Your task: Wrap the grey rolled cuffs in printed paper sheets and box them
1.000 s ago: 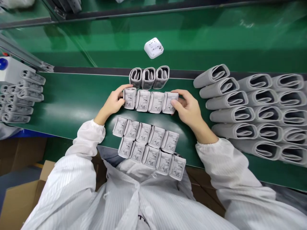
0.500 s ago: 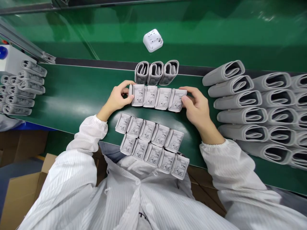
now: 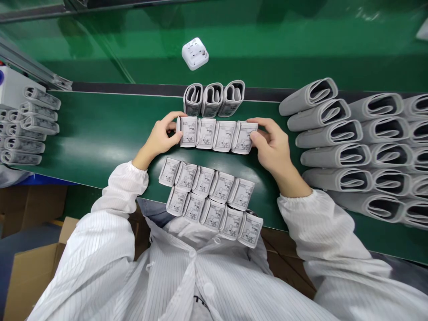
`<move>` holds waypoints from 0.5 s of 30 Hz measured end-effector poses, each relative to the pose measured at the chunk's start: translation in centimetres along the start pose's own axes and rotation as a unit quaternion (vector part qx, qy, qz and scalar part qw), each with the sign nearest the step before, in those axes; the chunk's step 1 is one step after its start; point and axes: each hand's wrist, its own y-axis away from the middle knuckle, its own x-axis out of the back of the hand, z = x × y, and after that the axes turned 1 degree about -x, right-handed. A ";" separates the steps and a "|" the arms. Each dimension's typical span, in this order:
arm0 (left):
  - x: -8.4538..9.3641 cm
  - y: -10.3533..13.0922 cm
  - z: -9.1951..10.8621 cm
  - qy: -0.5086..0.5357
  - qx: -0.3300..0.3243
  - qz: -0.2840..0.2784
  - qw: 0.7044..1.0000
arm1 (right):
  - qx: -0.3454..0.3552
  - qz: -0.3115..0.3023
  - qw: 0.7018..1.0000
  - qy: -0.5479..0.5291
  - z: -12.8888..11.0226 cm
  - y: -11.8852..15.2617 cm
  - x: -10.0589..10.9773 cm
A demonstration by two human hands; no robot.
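A row of several folded grey fabric cuffs (image 3: 206, 133) with printed line drawings lies across the green bench, squeezed between my hands. Thumb and fingers of my left hand (image 3: 163, 135) press the row's left end. My right hand (image 3: 272, 145) pinches the cuff at the right end, with some fingers hidden behind it. Nearer my body, two more rows of printed cuffs (image 3: 203, 180) sit at the bench's front edge, the nearest one overlapping the white coat from this angle. Just behind the held row stand three folded cuffs (image 3: 213, 99), open folds facing up.
Stacks of larger grey folded cuffs (image 3: 334, 154) fill the right side of the green bench (image 3: 100, 129). More small cuffs (image 3: 33, 129) are piled at the left by a white box. A white plug adapter (image 3: 195, 54) lies beyond the bench's dark rear strip. Cardboard boxes (image 3: 33, 272) stand below left.
The view has shifted slightly, so most things appear a little further left and up. Both hands keep their grip on the row's ends.
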 end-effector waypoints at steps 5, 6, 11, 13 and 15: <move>0.0 0.0 0.1 -0.011 -0.010 0.000 1.000 | -0.004 -0.006 1.000 0.012 0.0 0.3 0.3; 0.0 0.0 0.0 -0.013 -0.011 0.000 1.000 | -0.006 -0.006 1.000 0.010 0.0 0.3 0.3; 0.1 -0.1 -0.1 -0.019 -0.021 -0.001 1.000 | 0.036 0.043 0.996 0.063 -1.2 -0.7 -0.2; 0.1 -0.1 -0.1 -0.025 -0.024 0.007 0.999 | 0.079 0.102 0.984 0.122 -2.9 -0.5 0.4; 0.2 -0.1 -0.1 -0.032 -0.029 0.018 0.999 | 0.142 0.174 0.962 0.158 -5.3 1.4 2.6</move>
